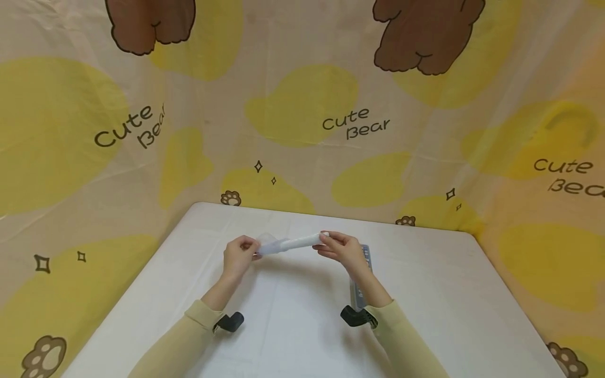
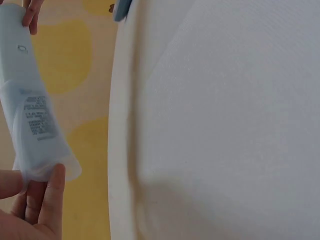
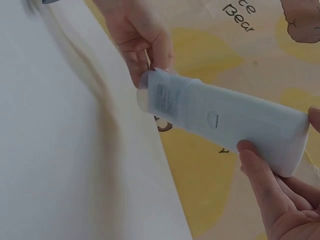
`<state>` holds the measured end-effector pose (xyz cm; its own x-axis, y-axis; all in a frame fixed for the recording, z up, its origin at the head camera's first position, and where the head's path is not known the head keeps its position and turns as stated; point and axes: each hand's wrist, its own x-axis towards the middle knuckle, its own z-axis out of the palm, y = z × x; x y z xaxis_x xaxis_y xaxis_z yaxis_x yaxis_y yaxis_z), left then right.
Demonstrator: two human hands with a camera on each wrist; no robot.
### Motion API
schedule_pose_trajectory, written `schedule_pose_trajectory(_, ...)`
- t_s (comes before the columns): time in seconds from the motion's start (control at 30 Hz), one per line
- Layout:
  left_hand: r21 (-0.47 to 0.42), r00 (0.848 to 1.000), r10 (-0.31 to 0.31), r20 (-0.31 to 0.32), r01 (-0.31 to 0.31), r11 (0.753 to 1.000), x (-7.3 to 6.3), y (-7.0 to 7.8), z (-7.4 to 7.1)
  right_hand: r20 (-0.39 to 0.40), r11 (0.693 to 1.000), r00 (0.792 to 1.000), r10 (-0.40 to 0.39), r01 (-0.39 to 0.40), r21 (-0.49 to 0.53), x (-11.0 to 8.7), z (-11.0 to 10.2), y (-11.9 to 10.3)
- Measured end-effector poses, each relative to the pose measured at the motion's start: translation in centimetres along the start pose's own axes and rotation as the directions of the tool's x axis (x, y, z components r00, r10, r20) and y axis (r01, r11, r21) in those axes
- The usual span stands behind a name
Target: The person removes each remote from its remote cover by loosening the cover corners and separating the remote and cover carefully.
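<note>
A long, flat white case [image 1: 304, 242] with a rounded body and a small half-round mark is held up above the table, slightly tilted. Its left part sits inside a frosted plastic sleeve [image 1: 271, 247] with small dark print, which shows in the left wrist view. My left hand [image 1: 239, 257] pinches the loose end of the sleeve between thumb and fingers. With its thumb and fingers my right hand [image 1: 344, 252] grips the bare end of the case. The right wrist view shows the case [image 3: 250, 125] spanning both hands. What the case is for cannot be told.
Behind my right forearm a narrow blue-grey box [image 1: 366, 257] with pale print lies on the white table [image 1: 293, 325], partly hidden. A patterned cloth [image 1: 283, 105] hangs round the table's back and sides. Black wrist cameras [image 1: 230, 322] sit at both cuffs.
</note>
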<state>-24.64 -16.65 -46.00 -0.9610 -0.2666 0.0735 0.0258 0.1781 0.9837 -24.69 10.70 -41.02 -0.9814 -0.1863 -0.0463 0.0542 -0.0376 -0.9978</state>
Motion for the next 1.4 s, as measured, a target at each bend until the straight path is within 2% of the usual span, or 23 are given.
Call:
schedule_pose_trajectory(0.17, -0.008, 0.998, 0.059, -0.016, -0.059, 0.998, 0.1, 0.2, -0.3, -0.029, 0.997, 0.997, 0.077, -0.078, -0.022, -0.1, 0.2, 0.5)
schedule_pose_trajectory(0.23, -0.013, 0.998, 0.062, -0.021, -0.062, 0.998, -0.2, 1.1, -0.6, -0.026, 0.993, 0.993, 0.113, -0.114, -0.030, -0.1, 0.3, 0.9)
schedule_pose_trajectory(0.4, 0.001, 0.992, 0.113, -0.059, -0.114, 0.994, 0.1, 1.5, -0.9, 0.004, 0.981, 0.984, 0.176, -0.176, -0.083, -0.1, 0.5, 1.6)
schedule_pose_trajectory(0.43, 0.011, 0.988, 0.137, -0.067, -0.136, 0.991, 0.3, 1.1, -0.9, 0.010, 0.978, 0.982, 0.186, -0.184, -0.098, 0.0, 0.5, 1.7)
schedule_pose_trajectory(0.47, 0.015, 0.986, 0.152, -0.071, -0.151, 0.988, 0.7, 0.7, -0.9, 0.021, 0.975, 0.980, 0.196, -0.192, -0.107, 0.0, 0.5, 1.7)
schedule_pose_trajectory(0.6, 0.055, 0.979, 0.190, -0.072, -0.187, 0.981, 1.0, 1.0, -1.2, 0.083, 0.968, 0.970, 0.229, -0.218, -0.123, -0.1, 0.6, 1.9)
schedule_pose_trajectory(0.73, 0.124, 0.974, 0.209, -0.091, -0.197, 0.973, 1.0, 1.3, -1.5, 0.121, 0.969, 0.965, 0.235, -0.222, -0.112, -0.4, 0.9, 2.2)
schedule_pose_trajectory(0.93, 0.187, 0.966, 0.224, -0.129, -0.198, 0.962, 1.0, 1.8, -1.7, 0.102, 0.972, 0.968, 0.228, -0.219, -0.091, -0.8, 1.4, 2.7)
schedule_pose_trajectory(1.23, 0.151, 0.967, 0.204, -0.149, -0.182, 0.972, 1.4, 2.5, -2.1, 0.082, 0.981, 0.981, 0.174, -0.166, -0.096, -1.4, 2.3, 2.7)
schedule_pose_trajectory(1.4, 0.106, 0.974, 0.178, -0.143, -0.163, 0.981, 1.7, 2.9, -2.1, 0.068, 0.983, 0.986, 0.153, -0.146, -0.109, -1.7, 2.5, 2.4)
